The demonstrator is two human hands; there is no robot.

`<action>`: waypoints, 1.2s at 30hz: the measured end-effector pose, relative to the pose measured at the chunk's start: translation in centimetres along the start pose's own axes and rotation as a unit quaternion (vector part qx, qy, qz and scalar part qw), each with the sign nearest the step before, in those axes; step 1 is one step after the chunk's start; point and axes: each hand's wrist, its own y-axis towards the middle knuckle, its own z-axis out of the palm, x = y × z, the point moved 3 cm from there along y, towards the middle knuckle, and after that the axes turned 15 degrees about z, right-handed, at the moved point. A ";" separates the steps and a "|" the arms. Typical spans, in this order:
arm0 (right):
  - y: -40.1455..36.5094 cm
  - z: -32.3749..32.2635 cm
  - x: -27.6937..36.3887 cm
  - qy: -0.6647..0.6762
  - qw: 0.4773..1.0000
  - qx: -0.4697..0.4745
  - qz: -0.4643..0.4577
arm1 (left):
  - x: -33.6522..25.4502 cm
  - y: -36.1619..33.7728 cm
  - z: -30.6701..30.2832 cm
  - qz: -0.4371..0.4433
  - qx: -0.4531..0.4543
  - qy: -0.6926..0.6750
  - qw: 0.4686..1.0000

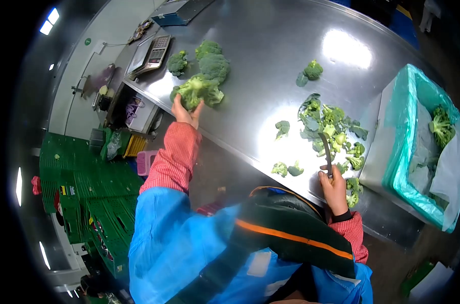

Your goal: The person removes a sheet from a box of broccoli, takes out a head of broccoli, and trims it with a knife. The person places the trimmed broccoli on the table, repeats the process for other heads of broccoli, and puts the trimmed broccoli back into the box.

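Observation:
Over the left part of the steel table (263, 66), my left hand (187, 112) grips a broccoli head (195, 90) from below. Beside it lie more broccoli heads (213, 66) and a smaller one (177, 63). My right hand (334, 190) is closed round the handle of a curved knife (327, 151), its blade pointing away from me over a pile of cut broccoli and leaves (331, 119). Loose florets (280, 169) lie left of the knife, and a small broccoli piece (313, 70) sits farther back.
A white box with a green plastic liner (405, 96) stands at the right, with broccoli (441, 126) inside. A scale (156, 53) is at the table's left edge, near a blue box (174, 14). Green crates (88, 177) are stacked at the lower left.

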 end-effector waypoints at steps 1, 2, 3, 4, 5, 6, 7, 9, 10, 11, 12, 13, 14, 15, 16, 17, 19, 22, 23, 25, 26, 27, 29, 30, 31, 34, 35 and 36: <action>0.0 0.0 -0.1 0.003 1.000 -0.002 -0.003 | -0.3 0.9 -0.2 0.006 -0.016 -0.020 1.000; 0.1 0.0 -0.2 -0.007 1.000 -0.001 -0.002 | -0.3 1.5 -0.5 0.009 -0.039 -0.015 0.999; 0.1 0.1 -0.2 -0.017 1.000 -0.001 0.000 | -0.5 1.6 -0.1 -0.005 -0.068 -0.006 0.998; 0.0 0.1 -0.2 -0.027 1.000 0.000 0.002 | -0.6 1.5 0.2 -0.020 -0.098 0.003 0.995; -0.1 0.3 -0.2 -0.007 1.000 -0.003 -0.016 | -0.7 1.1 0.7 -0.016 -0.076 0.018 0.997; 0.0 0.2 -0.4 -0.010 1.000 0.000 -0.012 | -0.6 0.4 1.5 -0.012 -0.055 0.034 0.998; 0.0 0.2 -0.5 -0.013 1.000 0.002 -0.009 | -0.3 -0.2 2.2 -0.009 -0.034 0.050 0.998; -0.1 0.0 -0.7 -0.027 0.999 0.015 0.013 | 1.2 -1.1 2.3 -0.026 0.027 0.063 0.997; -0.2 -0.1 -0.8 -0.022 1.000 0.012 0.002 | 1.8 -1.9 2.8 -0.036 0.059 0.070 0.995; -0.3 -0.2 -0.9 -0.017 1.000 0.008 -0.008 | 2.5 -3.0 3.2 -0.055 0.057 0.089 0.993; -0.4 -0.3 -1.1 -0.013 1.000 0.004 -0.018 | 2.9 -4.3 3.8 -0.077 0.066 0.093 0.990; -0.4 -0.3 -1.5 -0.023 1.000 0.002 -0.022 | 3.7 -5.3 4.0 -0.098 0.074 0.098 0.988; -0.5 -0.6 -1.8 -0.038 0.999 0.003 -0.011 | 4.7 -6.1 3.9 -0.118 0.082 0.103 0.984; -0.6 -0.8 -1.7 -0.054 0.999 0.005 -0.001 | 5.4 -7.0 3.9 -0.130 0.091 0.113 0.981; -0.7 -1.0 -1.6 -0.071 0.997 0.008 0.009 | 6.0 -7.9 3.9 -0.142 0.098 0.124 0.977; -0.8 -1.2 -1.7 -0.071 0.997 0.013 0.016 | 6.5 -8.9 3.7 -0.154 0.105 0.134 0.973; -1.1 -1.3 -2.1 -0.059 0.998 0.018 0.011 | 7.5 -10.8 3.3 -0.163 0.113 0.148 0.969; -1.2 -1.3 -2.8 -0.062 0.998 0.032 0.002 | 8.1 -14.7 3.2 -0.187 0.093 0.148 0.967; -1.2 -1.3 -2.9 -0.074 0.996 0.040 0.001 | 8.1 -15.9 3.1 -0.194 0.078 0.144 0.967; -1.3 -1.1 -3.1 -0.075 0.995 0.061 -0.003 | 10.9 -16.7 0.3 -0.199 0.136 0.132 0.961; -1.5 -0.9 -3.0 -0.064 0.995 0.078 -0.007 | 9.9 -18.1 0.6 -0.189 0.147 0.119 0.964; -1.3 -0.6 -3.4 -0.029 0.994 0.107 -0.003 | 10.6 -19.0 -0.3 -0.193 0.157 0.076 0.965; -0.6 -0.1 -3.4 -0.092 0.988 0.122 0.007 | 11.3 -20.8 -2.0 -0.168 0.120 0.098 0.974; 0.1 0.2 -4.4 -0.098 0.987 0.122 -0.024 | 11.4 -21.9 -3.1 -0.166 0.127 0.109 0.972; -0.1 0.8 -3.7 -0.060 0.986 0.154 0.035 | 11.8 -22.9 -4.4 -0.136 0.146 0.143 0.969; 1.8 2.2 -4.3 -0.110 0.971 0.211 -0.037 | 10.0 -27.2 -7.0 -0.140 0.124 0.155 0.970; 1.9 3.1 -3.8 -0.116 0.966 0.228 -0.023 | 8.7 -28.6 -7.6 -0.151 0.101 0.185 0.966; 1.7 4.0 -3.3 -0.123 0.962 0.244 -0.007 | 8.1 -29.9 -8.7 -0.148 0.084 0.169 0.971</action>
